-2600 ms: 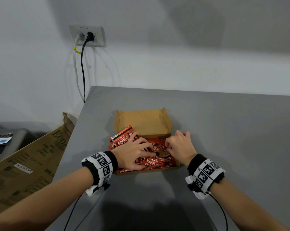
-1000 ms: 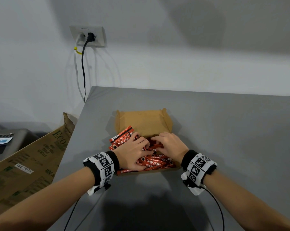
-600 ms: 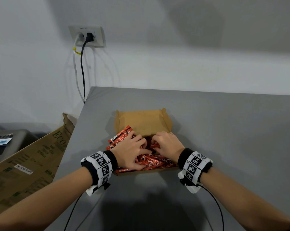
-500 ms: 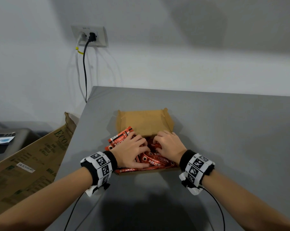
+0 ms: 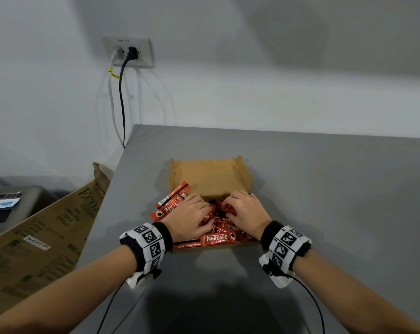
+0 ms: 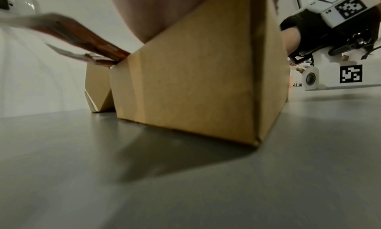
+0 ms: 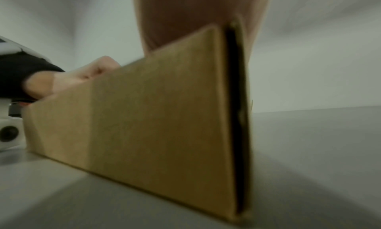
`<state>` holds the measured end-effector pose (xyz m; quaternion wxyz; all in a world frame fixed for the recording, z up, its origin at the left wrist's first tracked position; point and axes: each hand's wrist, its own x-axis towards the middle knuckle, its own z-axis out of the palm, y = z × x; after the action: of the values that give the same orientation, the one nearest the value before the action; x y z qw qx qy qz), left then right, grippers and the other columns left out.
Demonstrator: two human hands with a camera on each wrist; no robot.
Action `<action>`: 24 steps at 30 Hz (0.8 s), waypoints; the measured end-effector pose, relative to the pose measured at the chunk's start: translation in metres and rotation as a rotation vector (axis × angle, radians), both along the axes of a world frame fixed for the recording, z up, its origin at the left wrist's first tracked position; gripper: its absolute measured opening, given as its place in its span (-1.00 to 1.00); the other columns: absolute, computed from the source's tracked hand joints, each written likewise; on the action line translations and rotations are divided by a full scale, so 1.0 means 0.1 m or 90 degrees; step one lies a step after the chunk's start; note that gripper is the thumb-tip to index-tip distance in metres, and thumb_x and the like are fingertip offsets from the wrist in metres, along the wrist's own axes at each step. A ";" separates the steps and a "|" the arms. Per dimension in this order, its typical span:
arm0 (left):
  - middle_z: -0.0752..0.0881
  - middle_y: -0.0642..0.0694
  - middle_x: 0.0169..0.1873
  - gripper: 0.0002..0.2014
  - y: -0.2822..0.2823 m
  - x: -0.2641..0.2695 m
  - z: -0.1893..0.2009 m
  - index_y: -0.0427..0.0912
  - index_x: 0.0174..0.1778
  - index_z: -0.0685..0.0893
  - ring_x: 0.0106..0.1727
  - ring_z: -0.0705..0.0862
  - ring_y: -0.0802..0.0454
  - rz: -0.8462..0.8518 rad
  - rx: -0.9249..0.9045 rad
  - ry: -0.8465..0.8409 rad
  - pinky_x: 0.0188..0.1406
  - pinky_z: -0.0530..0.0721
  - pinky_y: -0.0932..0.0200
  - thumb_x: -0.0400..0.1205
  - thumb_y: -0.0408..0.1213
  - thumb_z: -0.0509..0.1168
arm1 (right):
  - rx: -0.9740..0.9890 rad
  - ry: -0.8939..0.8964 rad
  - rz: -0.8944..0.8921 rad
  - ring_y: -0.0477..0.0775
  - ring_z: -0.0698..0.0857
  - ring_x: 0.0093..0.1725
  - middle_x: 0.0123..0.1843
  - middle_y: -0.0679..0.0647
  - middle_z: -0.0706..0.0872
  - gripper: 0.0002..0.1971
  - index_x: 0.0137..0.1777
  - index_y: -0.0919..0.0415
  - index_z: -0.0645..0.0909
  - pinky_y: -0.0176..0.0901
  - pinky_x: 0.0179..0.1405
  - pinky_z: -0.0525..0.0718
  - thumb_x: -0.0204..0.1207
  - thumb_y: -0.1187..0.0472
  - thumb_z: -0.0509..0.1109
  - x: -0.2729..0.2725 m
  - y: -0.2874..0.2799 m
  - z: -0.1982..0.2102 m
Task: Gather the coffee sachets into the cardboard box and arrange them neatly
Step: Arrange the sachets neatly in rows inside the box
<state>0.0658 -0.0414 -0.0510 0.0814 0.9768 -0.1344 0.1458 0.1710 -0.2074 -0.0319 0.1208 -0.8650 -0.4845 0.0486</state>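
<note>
Head view, left to right. A large printed carton (image 5: 42, 227) leans beside the grey table (image 5: 336, 201); on the table stands the box (image 5: 205, 175), a shallow brown cardboard tray with its lid flap open toward the wall. The sachets (image 5: 217, 238), slim red foil sticks with white lettering, lie heaped inside it; several at the left (image 5: 172, 202) stick out over the left wall, a detail confirmed in the left wrist view, where red strips (image 6: 82, 37) overhang the wall's upper edge. The left hand (image 5: 192, 218) lies palm down on the heap, fingers spread and slightly bent, pressing the sachets without visibly gripping one. The right hand (image 5: 244, 212) works beside it with fingers curled into the pile, apparently pinching a sachet, though the exact grip is hidden. Progress, as judged: gathering seems largely complete, since no sachet shows loose on the table; arranging remains, for the sticks lie crossed at mixed angles and the protruding ones must be tucked in. Materials: the box is matte, creased corrugated board with sharp folded corners; the sachets are glossy, thin and flexible, likely to slide over one another; the table is smooth and dull.
</note>
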 end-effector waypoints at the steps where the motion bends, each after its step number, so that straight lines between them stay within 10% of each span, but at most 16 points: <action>1: 0.81 -0.03 -0.19 -0.58 0.00 0.00 0.00 -0.20 -0.11 0.79 -0.16 0.71 0.05 -0.001 0.004 0.000 0.19 0.40 0.16 0.57 -0.03 0.10 | -0.002 -0.001 0.001 0.08 0.53 0.24 0.14 0.02 0.64 -0.78 0.14 0.12 0.64 -0.03 0.19 0.43 0.51 0.20 0.36 0.00 0.00 0.00; 12: 0.78 -0.11 -0.22 -0.75 -0.06 0.05 0.07 -0.21 0.01 0.69 -0.11 0.71 -0.05 0.111 -0.057 0.043 0.14 0.60 0.08 0.67 -0.22 0.11 | 0.001 0.010 0.000 0.09 0.53 0.25 0.16 0.05 0.64 -0.72 0.18 0.16 0.64 -0.04 0.22 0.45 0.49 0.13 0.42 0.03 -0.02 0.00; 24: 0.76 0.01 0.06 -0.77 -0.19 0.23 0.10 -0.10 0.15 0.67 0.16 0.62 0.04 0.211 -0.039 0.131 0.35 0.23 0.16 0.67 -0.22 0.16 | -0.008 0.006 0.013 0.06 0.55 0.23 0.14 0.03 0.66 -0.75 0.13 0.16 0.64 -0.09 0.19 0.42 0.50 0.10 0.40 0.05 -0.04 0.01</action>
<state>0.0886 -0.0606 -0.0409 0.0991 0.9924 0.0420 0.0604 0.1755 -0.2117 -0.0306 0.1174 -0.8604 -0.4926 0.0570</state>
